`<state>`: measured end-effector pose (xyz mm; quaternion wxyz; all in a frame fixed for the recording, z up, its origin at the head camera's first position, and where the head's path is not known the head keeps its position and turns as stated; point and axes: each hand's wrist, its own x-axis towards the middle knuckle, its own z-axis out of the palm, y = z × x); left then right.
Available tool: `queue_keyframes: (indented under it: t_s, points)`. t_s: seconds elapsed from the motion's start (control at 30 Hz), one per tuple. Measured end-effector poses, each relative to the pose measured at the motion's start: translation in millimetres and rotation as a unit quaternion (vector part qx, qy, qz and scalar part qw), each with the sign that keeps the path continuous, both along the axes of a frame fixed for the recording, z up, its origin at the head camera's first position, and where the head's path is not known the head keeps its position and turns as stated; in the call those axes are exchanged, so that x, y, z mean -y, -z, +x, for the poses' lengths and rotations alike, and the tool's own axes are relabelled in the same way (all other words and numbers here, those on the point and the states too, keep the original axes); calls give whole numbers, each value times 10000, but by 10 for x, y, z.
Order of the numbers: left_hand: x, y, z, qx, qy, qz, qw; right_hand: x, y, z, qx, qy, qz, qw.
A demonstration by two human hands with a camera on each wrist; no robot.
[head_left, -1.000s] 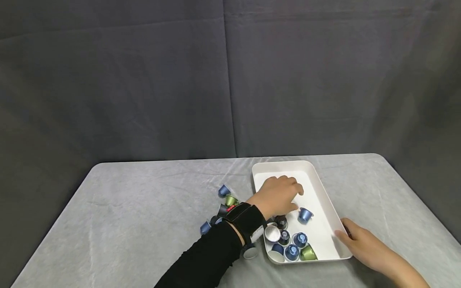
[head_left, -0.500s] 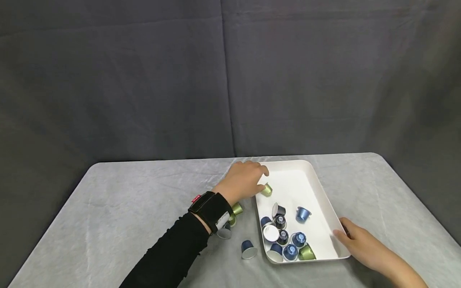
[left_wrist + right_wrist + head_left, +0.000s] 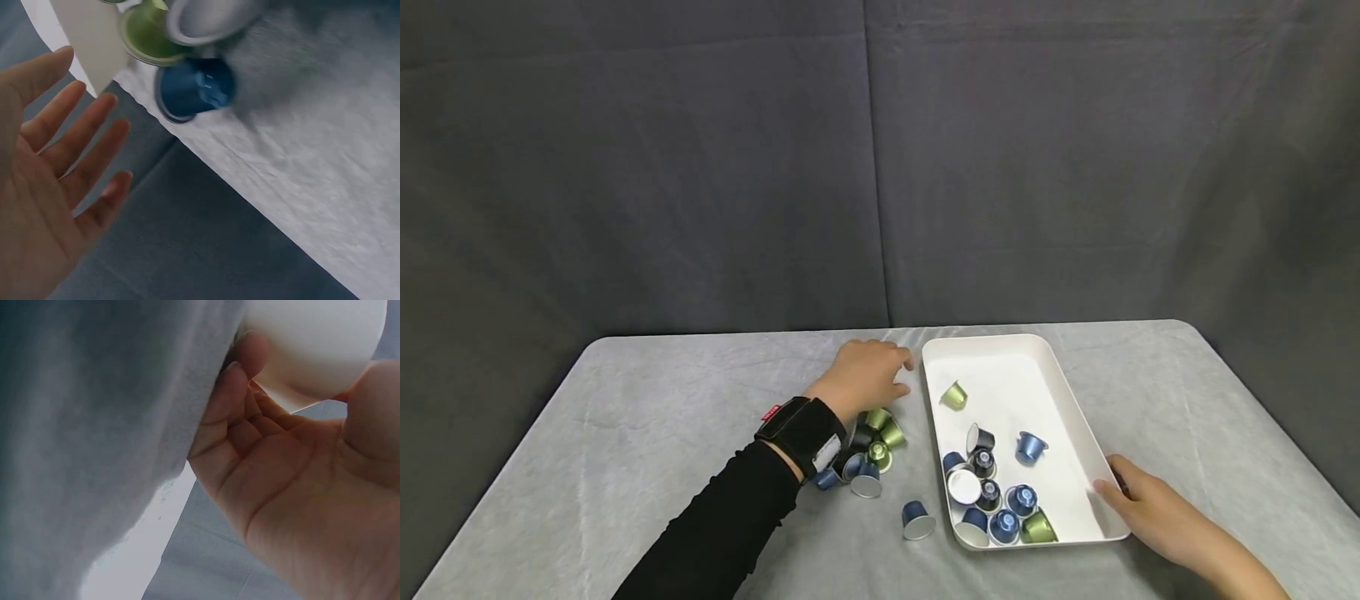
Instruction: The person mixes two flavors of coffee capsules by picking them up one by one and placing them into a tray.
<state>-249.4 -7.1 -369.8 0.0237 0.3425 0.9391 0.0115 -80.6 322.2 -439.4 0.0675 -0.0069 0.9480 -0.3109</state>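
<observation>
Coffee capsules (image 3: 1004, 526), looks about half done: plenty inside the white tray (image 3: 1075, 450), a heap (image 3: 877, 454) and one lone capsule (image 3: 915, 510) still out on grey cloth (image 3: 685, 433); left hand (image 3: 863, 372) loosely spread, empty, just past the heap; right hand (image 3: 1142, 501) gripping the tray's edge.

Table (image 3: 685, 400): surface and load

Surface pale grey, mottled and creased. The far edge crosses the frame just below mid-height; both far corners are rounded. Lying directly on it:

White tray (image 3: 1067, 492), right of centre, rectangular with rounded corners, its long sides slanting towards the lower right.

Pile (image 3: 877, 452) of green, blue and dark capsules, lower centre of the frame, crowded together; partly hidden, count not possible.

Single blue capsule (image 3: 914, 513), lower centre, on its side, pale lid towards the bottom of the frame; apart from the pile, near the tray.
</observation>
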Motion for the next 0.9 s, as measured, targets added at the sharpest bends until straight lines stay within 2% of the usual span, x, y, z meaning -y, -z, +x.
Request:
queue_keyframes:
  t_s: [0.23, 0.53, 0.77, 0.9]
  points:
    - [224, 10, 4, 655, -358, -62, 9972, -2, 17, 9, -53, -19, -31, 10000]
    - [351, 61, -37, 1562, -509, -11, 9864, -45, 14, 10, -3, -33, 68, 10000]
    - [412, 139, -35, 1338, -293, 255, 9902, -43, 13, -2, 48, -18, 97, 9999]
    - [436, 194, -41, 1247, -276, 389, 9911, -39, 4, -8, 80, -21, 118, 9999]
